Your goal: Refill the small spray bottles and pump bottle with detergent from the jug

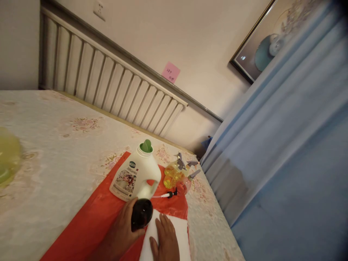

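My left hand (122, 228) grips a small dark bottle (141, 214) standing on a red plastic sheet (92, 221) spread over the bed. My right hand (165, 239) lies flat on a white cloth (181, 232) just beside the bottle, fingers together. Behind the dark bottle stands a large white detergent jug (136, 174) with a green cap. A black pump nozzle with a thin tube (167, 195) lies on the sheet to the jug's right. Two spray bottles, one yellow (174, 174) and one pinkish (186, 185), lie further right.
The bed has a pale floral cover (54, 145) and a slatted headboard (108, 79) against the wall. A yellow-green object (8, 156) sits at the left edge. Blue curtains (272, 145) hang close along the bed's right side. A pink note (170, 71) is stuck on the wall.
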Tool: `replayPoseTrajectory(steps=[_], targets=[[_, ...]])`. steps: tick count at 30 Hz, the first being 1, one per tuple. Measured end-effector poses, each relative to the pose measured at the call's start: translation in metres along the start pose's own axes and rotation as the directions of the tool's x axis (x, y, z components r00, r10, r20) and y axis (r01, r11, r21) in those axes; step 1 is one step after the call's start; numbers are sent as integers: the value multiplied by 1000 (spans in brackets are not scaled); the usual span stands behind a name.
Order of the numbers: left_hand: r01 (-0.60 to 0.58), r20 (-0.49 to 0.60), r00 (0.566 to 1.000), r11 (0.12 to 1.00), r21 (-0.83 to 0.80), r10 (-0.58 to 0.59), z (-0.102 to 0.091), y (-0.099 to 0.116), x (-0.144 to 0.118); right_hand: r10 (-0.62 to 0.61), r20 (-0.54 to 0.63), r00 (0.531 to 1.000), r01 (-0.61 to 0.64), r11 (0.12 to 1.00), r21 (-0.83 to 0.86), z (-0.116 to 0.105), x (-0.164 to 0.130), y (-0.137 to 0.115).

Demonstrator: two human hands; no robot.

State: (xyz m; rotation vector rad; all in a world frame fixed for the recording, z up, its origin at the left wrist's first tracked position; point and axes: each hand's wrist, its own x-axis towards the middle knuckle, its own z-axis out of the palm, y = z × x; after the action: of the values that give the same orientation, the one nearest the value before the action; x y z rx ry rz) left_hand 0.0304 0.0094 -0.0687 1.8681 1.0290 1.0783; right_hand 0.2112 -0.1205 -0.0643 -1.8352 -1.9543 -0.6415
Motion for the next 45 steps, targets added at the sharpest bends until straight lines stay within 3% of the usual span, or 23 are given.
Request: replayPoseTrajectory(steps=[11,22,25,30,34,38,40,42,45], targets=[[24,-2,1000,1000,-14,-24,-5,7,1,22,-36,999,-22,1000,12,4,-3,1],[46,48,998,999,-7,-46,-12,17,2,115,-138,984,-89,979,183,-2,-2,-1],[56,49,997,998,-8,-56,-14,18,2,185,-101,978,-145,939,312,-9,4,-3],[24,22,999,1000,-19,-24,-15,19,3,260,84,962,-270,863,427,-23,18,1],[29,21,999,999,-26,-29,-17,23,3,341,166,925,-374,756,537,-32,43,13],[38,13,999,999,-31,-38,-18,27,3,493,167,854,-459,561,689,-30,92,19],[37,14,999,999,-32,-36,-18,26,2,507,177,844,-463,520,718,-29,121,16],[30,19,999,999,-32,-29,-17,24,2,508,234,829,-460,381,802,-28,149,8],[16,0,1000,999,-35,-16,-15,22,2,426,313,849,-449,272,851,-25,181,-7]])
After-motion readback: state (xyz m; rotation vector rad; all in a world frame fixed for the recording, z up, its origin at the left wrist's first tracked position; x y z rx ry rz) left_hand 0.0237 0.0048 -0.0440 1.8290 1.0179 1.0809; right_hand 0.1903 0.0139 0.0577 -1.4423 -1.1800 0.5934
